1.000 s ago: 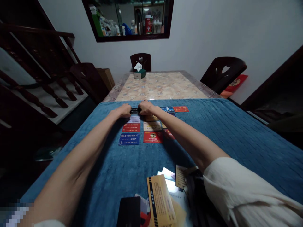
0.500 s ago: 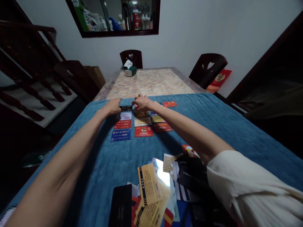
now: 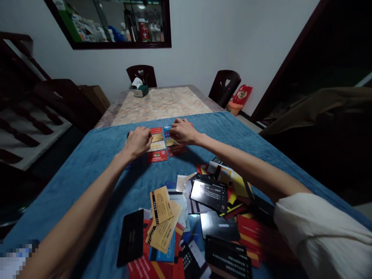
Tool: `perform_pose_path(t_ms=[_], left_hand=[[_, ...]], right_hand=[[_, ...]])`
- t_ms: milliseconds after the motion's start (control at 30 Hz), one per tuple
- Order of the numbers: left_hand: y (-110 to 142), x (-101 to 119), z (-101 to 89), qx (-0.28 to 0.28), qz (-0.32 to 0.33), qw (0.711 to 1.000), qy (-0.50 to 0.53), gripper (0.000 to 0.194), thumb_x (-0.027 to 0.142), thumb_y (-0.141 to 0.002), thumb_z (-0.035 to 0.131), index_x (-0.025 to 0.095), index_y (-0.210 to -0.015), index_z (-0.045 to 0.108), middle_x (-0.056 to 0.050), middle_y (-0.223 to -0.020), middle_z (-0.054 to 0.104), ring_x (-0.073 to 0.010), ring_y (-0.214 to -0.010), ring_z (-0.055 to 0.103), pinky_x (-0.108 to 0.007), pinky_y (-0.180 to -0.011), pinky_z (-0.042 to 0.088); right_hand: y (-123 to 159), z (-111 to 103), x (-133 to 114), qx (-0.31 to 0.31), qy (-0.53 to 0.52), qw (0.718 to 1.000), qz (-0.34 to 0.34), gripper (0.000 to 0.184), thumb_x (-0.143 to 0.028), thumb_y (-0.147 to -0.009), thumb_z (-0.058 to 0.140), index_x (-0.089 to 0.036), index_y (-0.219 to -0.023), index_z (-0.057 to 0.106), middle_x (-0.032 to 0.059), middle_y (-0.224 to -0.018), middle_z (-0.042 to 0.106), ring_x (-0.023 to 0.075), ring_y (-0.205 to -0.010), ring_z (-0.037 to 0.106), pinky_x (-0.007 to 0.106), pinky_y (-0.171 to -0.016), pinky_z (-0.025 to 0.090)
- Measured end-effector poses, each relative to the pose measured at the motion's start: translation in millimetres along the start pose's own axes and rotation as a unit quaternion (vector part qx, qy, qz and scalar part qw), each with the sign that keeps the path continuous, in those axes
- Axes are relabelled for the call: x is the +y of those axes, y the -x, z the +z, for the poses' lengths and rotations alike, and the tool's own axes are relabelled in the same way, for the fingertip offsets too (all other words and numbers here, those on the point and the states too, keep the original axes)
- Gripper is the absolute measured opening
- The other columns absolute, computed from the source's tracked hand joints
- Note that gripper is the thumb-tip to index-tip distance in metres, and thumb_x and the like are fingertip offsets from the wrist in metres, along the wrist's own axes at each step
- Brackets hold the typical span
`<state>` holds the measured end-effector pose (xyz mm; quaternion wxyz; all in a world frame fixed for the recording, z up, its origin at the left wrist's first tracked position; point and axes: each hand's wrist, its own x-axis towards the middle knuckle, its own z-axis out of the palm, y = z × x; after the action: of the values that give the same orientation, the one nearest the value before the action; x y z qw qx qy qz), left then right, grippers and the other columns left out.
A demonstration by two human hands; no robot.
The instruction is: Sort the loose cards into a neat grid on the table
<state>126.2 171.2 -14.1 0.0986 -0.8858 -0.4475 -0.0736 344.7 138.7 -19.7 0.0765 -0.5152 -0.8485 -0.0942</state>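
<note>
Several cards lie in neat rows on the blue cloth (image 3: 87,162): a red card (image 3: 157,156), a cream card (image 3: 157,146) and a dark red card (image 3: 177,150) among them. My left hand (image 3: 138,141) rests curled, knuckles up, over the left column and hides the cards beneath it. My right hand (image 3: 183,131) sits at the far end of the rows, its fingers bent and held together with the tips down on the cards. What either hand grips is hidden. A loose heap of cards (image 3: 197,224) lies near me under my right forearm, with a tan striped card (image 3: 161,204) on top.
Past the cloth the table (image 3: 162,104) shows a bare marbled top with a green tissue box (image 3: 140,90). Dark chairs (image 3: 223,85) stand at the far end and at the left. A dark brown bulk (image 3: 319,112) sits at the right.
Both hands left the black card at the head of the left column. My left hand drew back over that column and my right shifted onto the right-hand cards. The view swung to show more of the heap.
</note>
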Motion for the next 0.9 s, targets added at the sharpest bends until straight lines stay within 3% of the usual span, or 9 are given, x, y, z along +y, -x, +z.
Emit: perform_pose_path(t_ms=[200,467,600,733,900], left_hand=[[28,43,-6.7,0.016,0.049,0.998,0.034,0.018,0.022,-0.092,0.042,0.018,-0.09,0.059,-0.012,-0.103,0.064,-0.0272,-0.101,0.057,-0.038,-0.083,0.045],[65,84,-18.6,-0.011,0.093,0.995,0.044,0.018,0.02,-0.092,0.043,0.02,-0.092,0.061,-0.012,-0.107,0.064,-0.0269,-0.105,0.056,-0.04,-0.085,0.044],[86,97,-24.0,-0.045,0.106,0.993,0.034,0.017,0.019,-0.092,0.045,0.021,-0.092,0.061,-0.011,-0.108,0.065,-0.0272,-0.107,0.055,-0.041,-0.086,0.044],[104,99,-30.9,-0.09,0.106,0.99,0.025,0.015,0.019,-0.09,0.046,0.022,-0.09,0.061,-0.01,-0.107,0.065,-0.0265,-0.105,0.056,-0.041,-0.083,0.044],[120,97,-44.7,-0.167,0.083,0.982,-0.007,0.016,0.033,-0.09,0.051,0.024,-0.088,0.064,-0.012,-0.101,0.069,-0.0292,-0.101,0.061,-0.043,-0.08,0.046]], right_hand=[[69,-11,0,0.02,-0.003,1.0,0.019,0.024,-0.025,-0.094,0.048,-0.017,-0.097,0.071,0.011,-0.104,0.069,0.0272,-0.109,0.044,0.039,-0.082,0.026],[150,-4,-7,0.082,-0.026,0.996,0.018,0.02,-0.025,-0.094,0.052,-0.021,-0.089,0.071,0.0087,-0.093,0.07,0.0254,-0.107,0.046,0.039,-0.086,0.027],[161,-8,-27,0.102,-0.043,0.994,-0.009,0.021,-0.025,-0.094,0.05,-0.022,-0.088,0.07,0.007,-0.092,0.07,0.0252,-0.107,0.046,0.04,-0.087,0.028],[155,-19,-53,0.087,-0.062,0.993,-0.051,0.02,-0.025,-0.094,0.05,-0.025,-0.091,0.07,0.0056,-0.093,0.07,0.0256,-0.107,0.047,0.042,-0.089,0.029],[140,-28,-83,0.06,-0.072,0.989,-0.11,0.017,-0.025,-0.092,0.054,-0.024,-0.096,0.071,0.0075,-0.099,0.07,0.0264,-0.11,0.046,0.042,-0.089,0.03]])
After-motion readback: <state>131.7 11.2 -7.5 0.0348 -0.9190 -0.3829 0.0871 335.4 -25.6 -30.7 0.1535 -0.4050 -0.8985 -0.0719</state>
